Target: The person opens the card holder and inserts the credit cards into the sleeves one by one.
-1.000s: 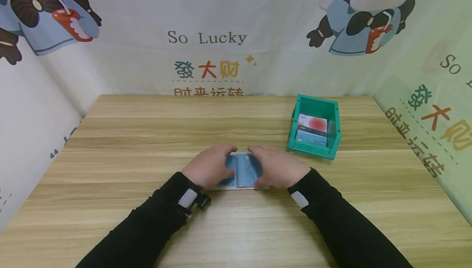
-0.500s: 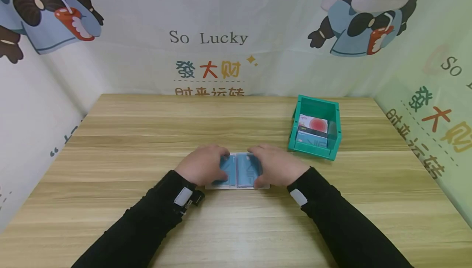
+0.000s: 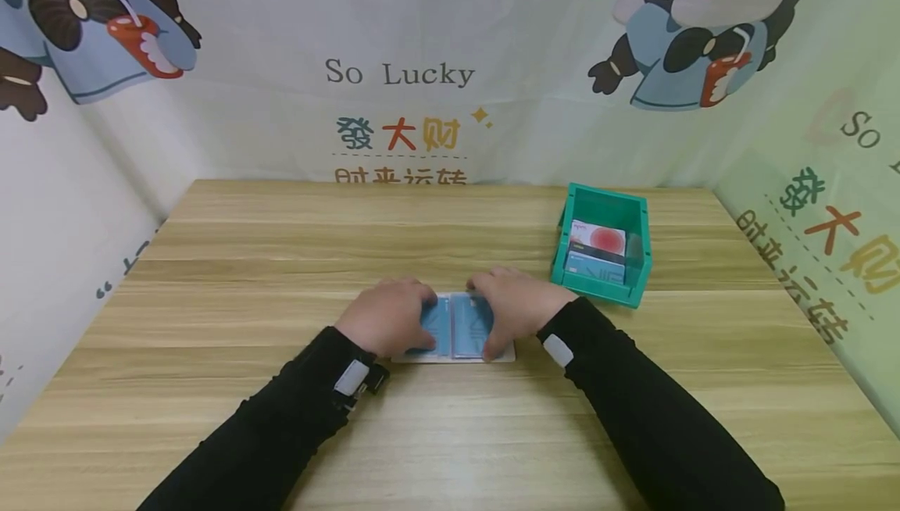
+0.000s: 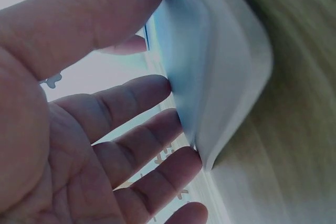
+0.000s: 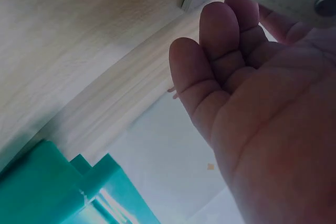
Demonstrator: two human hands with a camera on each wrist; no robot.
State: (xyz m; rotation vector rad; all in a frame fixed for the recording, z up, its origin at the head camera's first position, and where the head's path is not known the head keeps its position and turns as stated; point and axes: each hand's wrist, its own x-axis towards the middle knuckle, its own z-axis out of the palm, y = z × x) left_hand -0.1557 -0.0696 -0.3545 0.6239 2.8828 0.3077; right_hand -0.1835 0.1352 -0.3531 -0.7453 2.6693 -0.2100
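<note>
Lying flat near the middle of a wood-grain table (image 3: 267, 253), a thin off-white base (image 3: 450, 360) carries two light-blue, upright rectangles side by side: a left blue card (image 3: 438, 325) and a right blue card (image 3: 468, 329). A narrow pale line separates them, and their faint printing is too small to read. Up close, the left wrist view shows the base's smooth side and rounded corner under the blue surface.

A person's left hand (image 3: 389, 316) spans the left card, thumb toward the near edge, gently bent fingertips touching the far edge. The right hand (image 3: 518, 304) arches likewise over the right card. Whether either hand truly grips or only touches, I cannot tell.

Beyond the right hand sits a teal bin (image 3: 596, 289) with a red-circled white card (image 3: 583, 234) inside.
</note>
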